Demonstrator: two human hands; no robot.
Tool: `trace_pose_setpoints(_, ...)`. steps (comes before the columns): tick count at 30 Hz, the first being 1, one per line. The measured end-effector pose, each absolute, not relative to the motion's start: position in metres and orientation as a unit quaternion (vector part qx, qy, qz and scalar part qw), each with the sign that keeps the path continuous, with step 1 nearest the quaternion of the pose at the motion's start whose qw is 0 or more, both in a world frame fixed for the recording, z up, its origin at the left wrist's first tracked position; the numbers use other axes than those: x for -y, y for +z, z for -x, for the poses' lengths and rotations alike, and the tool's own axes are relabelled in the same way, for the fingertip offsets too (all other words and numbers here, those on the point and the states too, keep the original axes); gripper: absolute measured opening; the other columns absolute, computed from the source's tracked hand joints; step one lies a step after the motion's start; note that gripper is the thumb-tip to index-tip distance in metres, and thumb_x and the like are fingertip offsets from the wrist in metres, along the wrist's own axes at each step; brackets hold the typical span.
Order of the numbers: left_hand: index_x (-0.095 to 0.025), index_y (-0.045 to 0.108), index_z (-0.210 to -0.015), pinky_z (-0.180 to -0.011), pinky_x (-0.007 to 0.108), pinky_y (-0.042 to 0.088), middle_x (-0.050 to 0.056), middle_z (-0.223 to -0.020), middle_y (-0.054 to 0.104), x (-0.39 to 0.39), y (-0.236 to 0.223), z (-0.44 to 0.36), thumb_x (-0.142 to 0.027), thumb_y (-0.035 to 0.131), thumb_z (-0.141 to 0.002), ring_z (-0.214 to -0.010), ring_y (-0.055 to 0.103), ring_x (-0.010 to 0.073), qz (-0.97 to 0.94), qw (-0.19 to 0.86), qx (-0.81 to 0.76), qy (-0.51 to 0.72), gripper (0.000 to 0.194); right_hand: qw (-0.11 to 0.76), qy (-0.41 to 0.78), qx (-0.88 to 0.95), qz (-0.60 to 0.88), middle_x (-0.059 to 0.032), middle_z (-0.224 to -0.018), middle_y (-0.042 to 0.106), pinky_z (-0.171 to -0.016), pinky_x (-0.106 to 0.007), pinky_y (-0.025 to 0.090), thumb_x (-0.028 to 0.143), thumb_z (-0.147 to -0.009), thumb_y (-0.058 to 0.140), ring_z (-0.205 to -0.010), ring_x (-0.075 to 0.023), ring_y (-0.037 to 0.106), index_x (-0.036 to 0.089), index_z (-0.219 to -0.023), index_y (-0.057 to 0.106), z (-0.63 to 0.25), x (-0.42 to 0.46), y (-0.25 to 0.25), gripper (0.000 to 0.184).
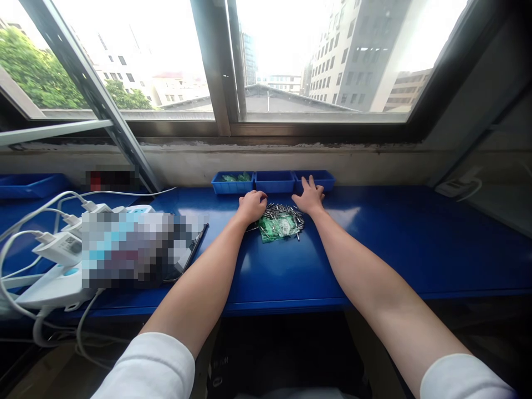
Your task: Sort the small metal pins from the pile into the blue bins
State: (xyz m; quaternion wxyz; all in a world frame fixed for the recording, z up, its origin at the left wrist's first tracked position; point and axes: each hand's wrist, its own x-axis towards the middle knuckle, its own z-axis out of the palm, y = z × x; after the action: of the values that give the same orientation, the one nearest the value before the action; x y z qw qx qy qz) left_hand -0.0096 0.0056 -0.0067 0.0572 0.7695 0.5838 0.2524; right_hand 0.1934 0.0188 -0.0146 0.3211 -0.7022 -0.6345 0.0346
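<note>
A pile of small metal pins (280, 210) lies on the blue tabletop, with green plastic bags (270, 228) among and under them. My left hand (251, 205) is at the pile's left edge, its fingers curled inward; whatever they may hold is hidden. On the other side, my right hand (310, 197) has its fingers spread, the tips reaching over the front rim of the right blue bin (328, 182). Nothing shows in that hand. The middle blue bin (274, 182) stands between the two hands. In the left blue bin (220, 187) there are green plastic bags.
A white power strip (54, 288) with plugged-in chargers and trailing cables occupies the table's left side, beside blurred items. Another blue tray (33, 185) sits at the far left. A metal shelf post (128, 138) rises before the window. The wall runs close behind the bins.
</note>
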Motion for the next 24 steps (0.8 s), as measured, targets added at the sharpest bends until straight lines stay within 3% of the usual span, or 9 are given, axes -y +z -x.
trace_pose_setpoints(3, -0.022, 0.063, -0.103, -0.092, 0.04, 0.038, 0.007, -0.111, 0.06, -0.005, -0.006, 0.01, -0.035, 0.045, -0.083, -0.106, 0.053, 0.0262, -0.773, 0.056, -0.584, 0.241, 0.03, 0.369, 0.014, 0.633, 0.68, -0.0107, -0.145, 0.027, -0.093, -0.049, 0.033, 0.036, -0.072, 0.055, -0.117, -0.0336, 0.031, 0.021, -0.132, 0.042, -0.19, -0.017, -0.014, 0.063)
trace_pose_setpoints(6, -0.021, 0.064, -0.104, -0.091, 0.039, 0.039, 0.007, -0.11, 0.061, -0.004, -0.004, 0.009, -0.044, 0.047, -0.081, -0.104, 0.054, 0.0265, -0.777, 0.058, -0.585, 0.226, 0.036, 0.377, 0.026, 0.658, 0.651, -0.0121, -0.12, 0.053, -0.093, -0.041, 0.036, 0.032, -0.075, 0.051, -0.112, -0.0284, 0.041, 0.017, -0.11, 0.06, -0.187, -0.015, -0.014, 0.039)
trace_pose_setpoints(8, -0.021, 0.065, -0.102, -0.09, 0.039, 0.04, 0.008, -0.108, 0.062, -0.003, -0.004, 0.01, -0.048, 0.049, -0.079, -0.103, 0.054, 0.0273, -0.782, 0.06, -0.583, 0.214, 0.039, 0.341, 0.058, 0.693, 0.633, -0.0102, -0.104, 0.061, -0.089, -0.036, 0.039, 0.034, -0.074, 0.053, -0.102, -0.0252, 0.049, 0.017, -0.096, 0.065, -0.185, -0.014, -0.014, 0.03)
trace_pose_setpoints(13, -0.024, 0.07, -0.094, -0.088, 0.039, 0.04, 0.008, -0.103, 0.063, -0.002, -0.004, 0.01, -0.049, 0.051, -0.077, -0.1, 0.055, 0.0273, -0.791, 0.068, -0.573, 0.203, 0.036, 0.25, 0.112, 0.751, 0.601, -0.0081, -0.099, 0.066, -0.079, -0.029, 0.043, 0.041, -0.073, 0.059, -0.091, -0.0214, 0.058, 0.018, -0.089, 0.069, -0.179, -0.006, -0.011, 0.03)
trace_pose_setpoints(18, -0.028, 0.073, -0.09, -0.087, 0.036, 0.041, 0.006, -0.101, 0.064, -0.001, -0.005, 0.01, -0.046, 0.052, -0.077, -0.098, 0.055, 0.0258, -0.794, 0.075, -0.563, 0.217, 0.031, 0.245, 0.124, 0.766, 0.581, -0.0055, -0.087, 0.069, -0.072, -0.025, 0.043, 0.032, -0.076, 0.058, -0.083, -0.0181, 0.06, 0.018, -0.08, 0.069, -0.173, 0.0, -0.007, 0.017)
trace_pose_setpoints(24, -0.027, 0.073, -0.09, -0.087, 0.036, 0.041, 0.006, -0.098, 0.065, 0.0, -0.005, 0.009, -0.043, 0.052, -0.078, -0.096, 0.056, 0.0255, -0.799, 0.072, -0.553, 0.225, 0.029, 0.246, 0.136, 0.764, 0.581, -0.0073, -0.08, 0.068, -0.064, -0.026, 0.04, 0.029, -0.077, 0.059, -0.075, -0.0178, 0.059, 0.017, -0.073, 0.065, -0.173, -0.003, -0.011, 0.014)
